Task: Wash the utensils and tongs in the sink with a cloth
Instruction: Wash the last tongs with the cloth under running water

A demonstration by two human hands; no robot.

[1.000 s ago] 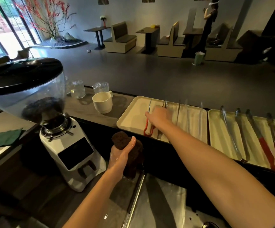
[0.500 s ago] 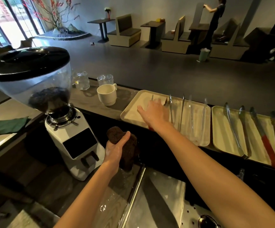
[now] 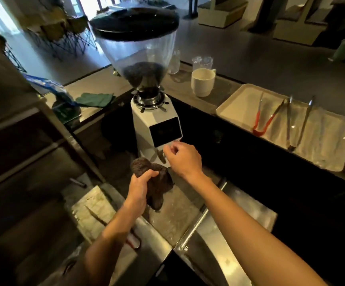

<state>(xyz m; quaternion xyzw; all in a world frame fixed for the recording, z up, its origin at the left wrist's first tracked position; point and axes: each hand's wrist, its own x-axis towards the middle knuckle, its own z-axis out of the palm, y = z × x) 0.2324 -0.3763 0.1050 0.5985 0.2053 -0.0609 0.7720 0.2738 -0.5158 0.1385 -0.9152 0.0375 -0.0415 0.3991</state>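
Head view: the left hand [image 3: 139,187] is clamped on the brown cloth [image 3: 157,188] above the table's front edge. The right hand [image 3: 183,158], loosely curled, seems empty. Red-handled tongs [image 3: 263,120] lie on the tray [image 3: 235,104]; fetching them probably comes next.

Cafe bar, coffee grinder [image 3: 146,83] with beans on desk [image 3: 219,93], trays of tongs [image 3: 264,118], steel sink [image 3: 219,234], seating booths [image 3: 223,13] behind

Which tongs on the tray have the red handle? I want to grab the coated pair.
The leftmost pair on the beige tray: the red-handled tongs, lying open in a V. The tongs to their right are bare metal.
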